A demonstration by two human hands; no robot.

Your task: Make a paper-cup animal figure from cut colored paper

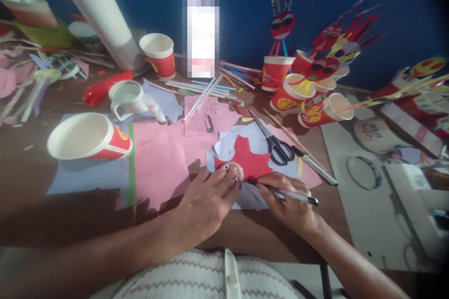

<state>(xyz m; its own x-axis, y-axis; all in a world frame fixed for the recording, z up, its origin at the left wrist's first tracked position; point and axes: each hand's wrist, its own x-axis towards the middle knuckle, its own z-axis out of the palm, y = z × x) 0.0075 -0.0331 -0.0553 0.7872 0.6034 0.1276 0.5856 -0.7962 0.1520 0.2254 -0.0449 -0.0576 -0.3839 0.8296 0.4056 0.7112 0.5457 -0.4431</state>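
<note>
Your left hand (203,201) presses a small round white lid (232,170) flat on the red paper cut-out (250,159) lying on the worktop (31,168), while your right hand (287,198) pinches a black-tipped pen (284,191) at its rim. Keep the lid pinned, hold the pen upright and trace snugly around the edge.

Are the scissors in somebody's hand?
No, the scissors lie on the paper, apart from both hands; the right hand holds a pen and the left hand presses a small round lid.
</note>
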